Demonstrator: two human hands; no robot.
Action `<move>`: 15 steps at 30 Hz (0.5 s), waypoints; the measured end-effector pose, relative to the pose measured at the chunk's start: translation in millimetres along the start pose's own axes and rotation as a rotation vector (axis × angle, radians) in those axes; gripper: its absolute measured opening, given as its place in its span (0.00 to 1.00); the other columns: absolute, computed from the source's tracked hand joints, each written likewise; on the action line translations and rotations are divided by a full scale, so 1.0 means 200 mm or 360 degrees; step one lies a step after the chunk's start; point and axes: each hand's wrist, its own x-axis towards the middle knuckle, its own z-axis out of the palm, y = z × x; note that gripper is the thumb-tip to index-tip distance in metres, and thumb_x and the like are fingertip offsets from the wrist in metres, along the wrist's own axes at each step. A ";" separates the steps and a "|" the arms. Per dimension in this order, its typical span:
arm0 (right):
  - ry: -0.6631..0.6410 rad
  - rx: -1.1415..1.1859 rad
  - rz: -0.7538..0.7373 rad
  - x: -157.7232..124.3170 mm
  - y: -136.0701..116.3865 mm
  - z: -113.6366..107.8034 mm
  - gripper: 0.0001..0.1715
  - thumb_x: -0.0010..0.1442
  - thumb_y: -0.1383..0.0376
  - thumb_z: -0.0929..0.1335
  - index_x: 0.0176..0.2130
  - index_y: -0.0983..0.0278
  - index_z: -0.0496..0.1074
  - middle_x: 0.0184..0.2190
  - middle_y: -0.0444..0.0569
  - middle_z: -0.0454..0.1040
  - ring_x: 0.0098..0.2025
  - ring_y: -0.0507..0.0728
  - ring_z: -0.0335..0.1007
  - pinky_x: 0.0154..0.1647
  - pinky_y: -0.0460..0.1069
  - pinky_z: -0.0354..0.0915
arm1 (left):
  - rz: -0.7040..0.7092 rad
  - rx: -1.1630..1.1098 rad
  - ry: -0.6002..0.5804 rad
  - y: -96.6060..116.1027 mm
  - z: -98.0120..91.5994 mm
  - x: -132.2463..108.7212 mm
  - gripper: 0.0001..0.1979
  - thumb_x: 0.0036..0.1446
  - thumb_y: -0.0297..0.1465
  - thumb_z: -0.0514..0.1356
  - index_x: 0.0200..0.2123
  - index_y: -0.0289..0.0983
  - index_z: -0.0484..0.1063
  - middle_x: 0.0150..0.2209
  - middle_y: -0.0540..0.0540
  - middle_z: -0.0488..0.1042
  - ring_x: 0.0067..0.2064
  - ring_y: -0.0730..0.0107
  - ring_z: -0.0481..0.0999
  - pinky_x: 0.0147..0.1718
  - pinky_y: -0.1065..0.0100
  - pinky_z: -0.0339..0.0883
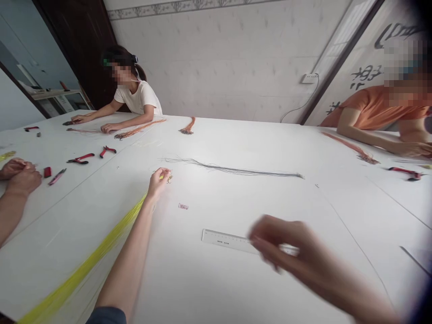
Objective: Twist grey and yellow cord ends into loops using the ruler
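Note:
My left hand (158, 181) is closed around one end of a bundle of yellow strands (91, 263), with small gold-coloured hooks showing at its fingertips. From there the strands run down to the lower left, beside my forearm. Blurred by motion, my right hand (281, 240) is over the right part of a clear ruler (224, 239); its fingers are curled, and whether they hold anything is too smeared to tell. A thin bundle of dark strands (243, 171) lies across the table beyond my hands. Nearer, between my hands, is a small red-and-white packet (183, 206).
Red-handled pliers (81, 159) and a cutter (57, 177) lie at the left, near another person's hands (23, 177). Orange bundles (186, 128) are along the far side, where two people sit. More pliers (407, 173) lie at the right on the white table (209, 288).

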 end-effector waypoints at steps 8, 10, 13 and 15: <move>0.0005 -0.0050 -0.0205 0.11 -0.22 0.16 0.13 0.64 0.70 0.58 0.47 0.67 0.65 0.34 0.54 0.68 0.35 0.58 0.61 0.39 0.55 0.58 | -0.0020 -0.0186 0.0005 0.08 0.13 -0.05 0.13 0.61 0.35 0.54 0.44 0.32 0.66 0.36 0.46 0.71 0.33 0.73 0.72 0.32 0.67 0.70; -0.0005 -0.0088 -0.0252 0.12 -0.27 0.20 0.14 0.62 0.73 0.57 0.46 0.71 0.65 0.32 0.55 0.68 0.33 0.58 0.60 0.35 0.54 0.57 | -0.0006 -0.0152 0.0015 0.09 0.17 -0.08 0.12 0.61 0.35 0.55 0.43 0.32 0.67 0.37 0.46 0.71 0.34 0.72 0.72 0.33 0.66 0.70; 0.0018 -0.0099 -0.0329 0.13 -0.37 0.24 0.14 0.60 0.74 0.58 0.44 0.74 0.67 0.33 0.57 0.69 0.34 0.59 0.59 0.34 0.53 0.56 | 0.0032 -0.0080 0.0023 0.13 0.24 -0.13 0.12 0.61 0.35 0.55 0.42 0.32 0.67 0.36 0.46 0.70 0.34 0.72 0.72 0.34 0.66 0.70; 0.0069 -0.0040 -0.0425 0.13 -0.44 0.27 0.13 0.60 0.72 0.59 0.42 0.74 0.68 0.34 0.57 0.69 0.34 0.58 0.59 0.34 0.53 0.56 | 0.0065 -0.0039 0.0014 0.17 0.28 -0.18 0.12 0.61 0.35 0.55 0.42 0.32 0.67 0.35 0.47 0.70 0.33 0.73 0.71 0.33 0.66 0.69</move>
